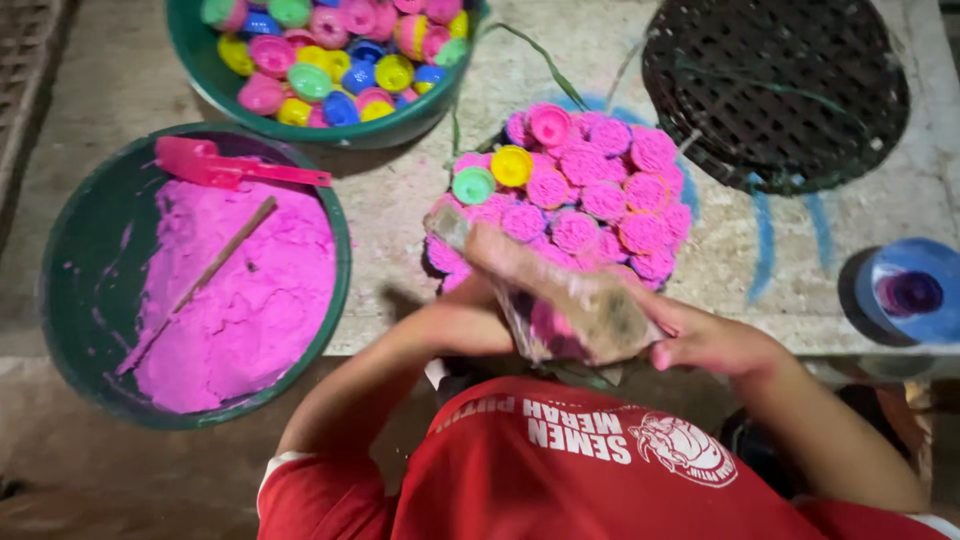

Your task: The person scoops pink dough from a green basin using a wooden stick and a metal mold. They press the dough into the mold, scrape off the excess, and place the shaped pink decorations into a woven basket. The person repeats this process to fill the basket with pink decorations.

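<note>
Just below pink-filled cup cluster [590, 195]: flat worn board [570, 300], pink-smeared, gripped between right hand [705, 340] and left hand [470, 325], tilted, covering cluster's near edge. Left of cluster: green basin [70, 260] of pink powder, pink scoop [215, 165] and thin stick [205, 275] lying in it. Above-left: green bowl [200, 60] of coloured caps. Right of cluster: dark woven trays [780, 85]; lower right, blue tub [915, 290].

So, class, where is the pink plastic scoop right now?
In the head view, the pink plastic scoop lies at far left, across the upper rim of the green basin, above the thin wooden stick in pink powder.
</note>
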